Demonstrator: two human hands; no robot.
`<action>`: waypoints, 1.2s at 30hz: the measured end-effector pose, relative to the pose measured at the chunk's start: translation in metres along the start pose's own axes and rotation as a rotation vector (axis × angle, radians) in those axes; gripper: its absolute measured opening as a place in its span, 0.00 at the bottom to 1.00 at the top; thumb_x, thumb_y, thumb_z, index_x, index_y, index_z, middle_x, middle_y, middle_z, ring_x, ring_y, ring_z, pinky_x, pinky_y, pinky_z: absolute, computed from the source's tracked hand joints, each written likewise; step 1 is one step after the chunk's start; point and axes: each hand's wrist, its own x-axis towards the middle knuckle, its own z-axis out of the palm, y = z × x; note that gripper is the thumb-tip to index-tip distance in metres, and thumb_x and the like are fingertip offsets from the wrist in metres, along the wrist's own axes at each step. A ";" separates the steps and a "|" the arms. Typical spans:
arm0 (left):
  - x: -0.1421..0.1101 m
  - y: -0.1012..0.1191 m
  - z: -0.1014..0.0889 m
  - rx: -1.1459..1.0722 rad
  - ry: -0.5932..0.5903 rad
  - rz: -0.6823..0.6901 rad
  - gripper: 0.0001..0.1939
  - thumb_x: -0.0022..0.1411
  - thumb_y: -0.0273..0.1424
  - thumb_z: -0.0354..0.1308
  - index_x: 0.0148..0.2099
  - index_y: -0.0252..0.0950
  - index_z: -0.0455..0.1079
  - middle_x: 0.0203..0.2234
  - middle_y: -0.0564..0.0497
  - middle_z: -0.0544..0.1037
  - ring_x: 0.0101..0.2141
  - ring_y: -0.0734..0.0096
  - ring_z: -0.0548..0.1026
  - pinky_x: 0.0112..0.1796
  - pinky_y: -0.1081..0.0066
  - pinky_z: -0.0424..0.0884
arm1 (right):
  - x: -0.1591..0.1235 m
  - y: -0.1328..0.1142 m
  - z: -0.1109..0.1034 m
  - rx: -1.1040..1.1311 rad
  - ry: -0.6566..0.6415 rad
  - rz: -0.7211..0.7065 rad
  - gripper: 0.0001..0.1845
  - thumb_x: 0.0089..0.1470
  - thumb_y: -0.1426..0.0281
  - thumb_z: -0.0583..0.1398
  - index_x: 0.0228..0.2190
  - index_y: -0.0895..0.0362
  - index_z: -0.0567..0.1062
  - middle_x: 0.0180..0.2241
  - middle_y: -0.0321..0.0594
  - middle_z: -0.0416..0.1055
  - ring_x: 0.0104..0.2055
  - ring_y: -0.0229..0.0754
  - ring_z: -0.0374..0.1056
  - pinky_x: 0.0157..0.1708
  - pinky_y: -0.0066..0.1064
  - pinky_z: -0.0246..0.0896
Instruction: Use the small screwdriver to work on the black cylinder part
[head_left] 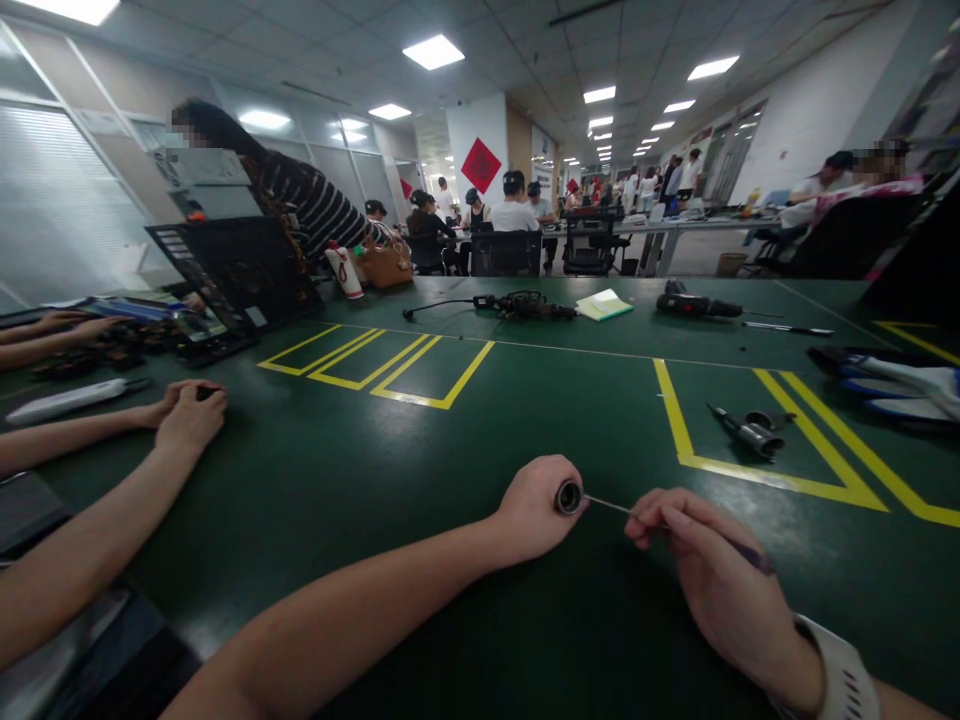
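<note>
My left hand point(534, 512) is closed around a short, hollow dark metal cylinder point(568, 497), its round open end facing me. In my right hand point(724, 575) is a thin-shafted tool point(609, 505), much like a slim screwdriver, with a dark handle end showing beyond the palm. The shaft points left and its tip meets or passes behind the cylinder's right side; exact contact cannot be told. Both hands are just above the green table point(420, 500). Grey metal parts point(759, 436), one pointed, lie to the right inside a yellow taped outline point(682, 440).
A black power tool point(694, 303), a pen point(787, 328), a notepad point(604, 304) and a cabled black device point(525, 304) lie farther back. Gloves point(907, 385) rest at right. At left are a co-worker's hands point(191, 410) and a black frame point(240, 270).
</note>
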 end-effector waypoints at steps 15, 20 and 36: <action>-0.003 0.000 0.005 0.298 -0.048 0.229 0.03 0.57 0.28 0.56 0.31 0.35 0.66 0.26 0.52 0.70 0.30 0.71 0.67 0.33 0.71 0.61 | -0.008 -0.010 0.010 -0.437 -0.228 -0.150 0.12 0.58 0.65 0.53 0.27 0.55 0.72 0.29 0.40 0.71 0.33 0.44 0.68 0.33 0.34 0.61; -0.003 0.001 0.001 0.268 -0.060 0.228 0.02 0.55 0.25 0.56 0.31 0.34 0.65 0.26 0.53 0.70 0.30 0.72 0.67 0.33 0.72 0.62 | 0.002 -0.004 0.004 -0.112 -0.148 0.125 0.13 0.55 0.63 0.56 0.27 0.56 0.77 0.30 0.41 0.73 0.34 0.46 0.68 0.36 0.36 0.61; -0.002 0.002 0.003 0.247 -0.068 0.216 0.04 0.57 0.29 0.56 0.31 0.35 0.65 0.26 0.52 0.70 0.29 0.71 0.67 0.32 0.71 0.62 | -0.008 -0.011 0.007 -0.388 -0.183 -0.042 0.16 0.55 0.59 0.55 0.25 0.54 0.75 0.27 0.40 0.72 0.32 0.46 0.68 0.32 0.36 0.61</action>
